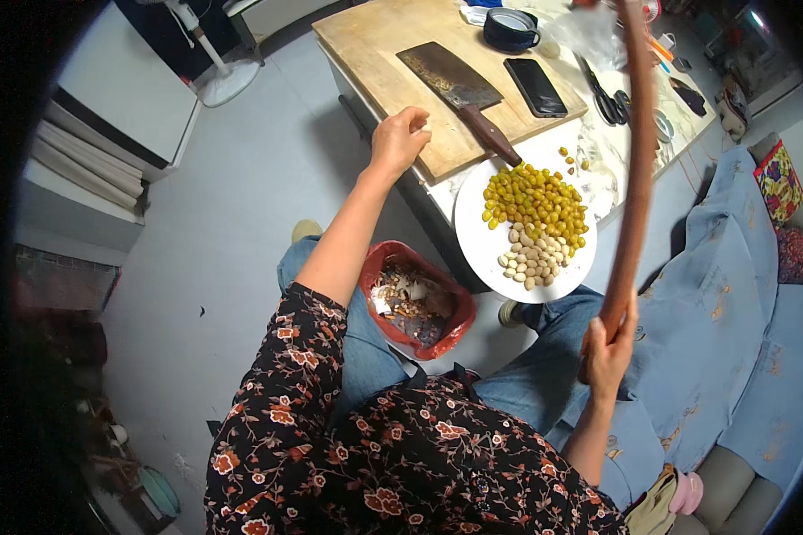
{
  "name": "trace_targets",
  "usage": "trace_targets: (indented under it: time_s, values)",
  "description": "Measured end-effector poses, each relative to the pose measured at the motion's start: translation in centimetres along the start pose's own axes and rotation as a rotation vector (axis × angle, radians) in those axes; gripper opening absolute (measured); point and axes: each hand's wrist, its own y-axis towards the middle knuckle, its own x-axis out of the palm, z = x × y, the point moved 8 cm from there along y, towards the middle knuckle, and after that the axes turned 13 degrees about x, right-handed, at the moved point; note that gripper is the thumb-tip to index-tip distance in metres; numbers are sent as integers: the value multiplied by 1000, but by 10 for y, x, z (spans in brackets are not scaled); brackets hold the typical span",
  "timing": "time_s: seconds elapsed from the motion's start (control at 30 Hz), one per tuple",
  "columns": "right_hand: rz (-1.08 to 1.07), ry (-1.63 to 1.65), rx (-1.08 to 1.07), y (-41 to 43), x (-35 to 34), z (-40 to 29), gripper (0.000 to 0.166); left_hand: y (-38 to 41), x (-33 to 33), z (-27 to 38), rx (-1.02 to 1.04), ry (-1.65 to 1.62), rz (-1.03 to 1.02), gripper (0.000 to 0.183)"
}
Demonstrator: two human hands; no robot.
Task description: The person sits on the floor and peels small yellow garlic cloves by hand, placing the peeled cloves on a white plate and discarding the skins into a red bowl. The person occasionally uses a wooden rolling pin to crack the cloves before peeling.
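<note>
My right hand (607, 348) grips the lower end of a long, curved wooden handle (632, 154), which rises past the plate to the top edge of the view; its far end is hidden. My left hand (401, 140) hovers at the near edge of a wooden cutting board (368, 40), fingers curled; whether it pinches something small cannot be told. On the board lie a cleaver (452, 73) with a dark blade and a black phone (535, 87). A white plate (472, 247), jutting over the table's edge, holds many small yellow-green fruits (535, 194) and pale oval nuts (535, 261).
Several loose fruits (569, 159) lie beside the plate on the marbled tabletop (602, 147). Black scissors (605, 100) and a dark lidded container (510, 30) are further back. A red-lined waste bin (465, 321) stands between my knees; a blue-covered sofa (702, 314) is at right.
</note>
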Motion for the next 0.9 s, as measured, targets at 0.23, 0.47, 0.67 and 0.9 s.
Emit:
trace_targets:
  time_s: [0.23,0.47,0.67,0.9]
  values:
    - [-264,-343,-186,-42,64,-27,53,3,0,-52,-178,-905,606,59]
    - [-265,-579,-236,-50,87,-35,57,8,33,-28,-262,-1140,687,73]
    - [-287,-556,-231,-49,90,-32,57,12,27,-33,-177,-1062,685,76]
    - [-230,-436,-250,-48,89,-41,56,11,28,-34,-188,-1054,771,70]
